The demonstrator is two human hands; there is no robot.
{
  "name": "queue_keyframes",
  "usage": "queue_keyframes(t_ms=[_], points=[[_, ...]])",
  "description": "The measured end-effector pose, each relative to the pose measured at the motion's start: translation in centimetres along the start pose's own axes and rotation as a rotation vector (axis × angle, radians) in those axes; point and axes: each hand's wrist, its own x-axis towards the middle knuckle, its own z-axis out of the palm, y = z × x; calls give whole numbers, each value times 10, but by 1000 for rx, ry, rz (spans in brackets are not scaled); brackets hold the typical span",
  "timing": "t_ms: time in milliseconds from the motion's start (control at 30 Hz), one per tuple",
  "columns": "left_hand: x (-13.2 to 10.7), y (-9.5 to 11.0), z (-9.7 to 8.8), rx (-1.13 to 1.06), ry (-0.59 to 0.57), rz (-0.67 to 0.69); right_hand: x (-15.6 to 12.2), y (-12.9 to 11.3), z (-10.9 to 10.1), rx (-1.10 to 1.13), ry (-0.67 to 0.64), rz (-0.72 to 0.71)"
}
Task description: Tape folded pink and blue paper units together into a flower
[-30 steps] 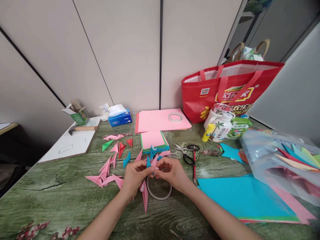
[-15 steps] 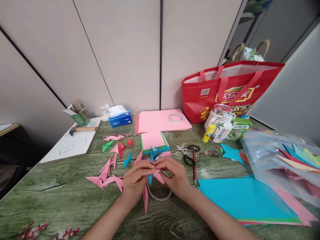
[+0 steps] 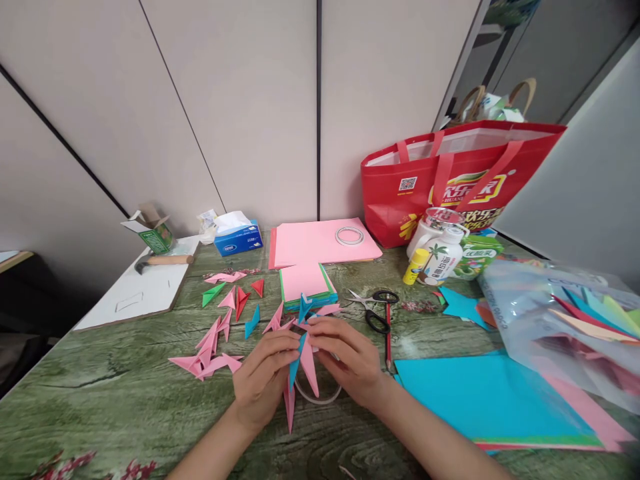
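My left hand point(image 3: 263, 373) and my right hand point(image 3: 347, 357) meet at the table's middle, both pinched on a folded paper piece point(image 3: 303, 360) made of pink and blue pointed parts hanging tip-down between them. A clear tape ring point(image 3: 320, 393) lies on the table just under my hands. Several pink folded pieces point(image 3: 210, 347) lie to the left of my left hand, with loose green, red and blue ones point(image 3: 240, 300) behind them. A small stack of coloured squares point(image 3: 306, 283) sits just beyond my fingers.
Scissors point(image 3: 375, 308) and a red pencil point(image 3: 387, 333) lie right of my hands. Blue sheets point(image 3: 480, 393) and a plastic bag of paper point(image 3: 565, 320) fill the right. A red bag point(image 3: 455, 177), bottles point(image 3: 443, 250), pink sheets with a tape roll point(image 3: 349, 235), tissue box point(image 3: 239, 237) and hammer point(image 3: 160, 261) stand behind.
The folded piece has turned in my fingers from lying above them to pointing down. Both hands have come slightly nearer to me.
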Motion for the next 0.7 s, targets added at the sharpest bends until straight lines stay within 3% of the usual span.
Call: queue_keyframes(t_ms=[400,600,700], points=[[-4,-1,-7,79,-135,52,-4,2,5,20,-2,-20],[-2,-7,-2,10,-56,-74,-1,0,7,-13,-5,82],[1,-10,-1,-24,-107,-127,0,1,5,-22,-45,105]])
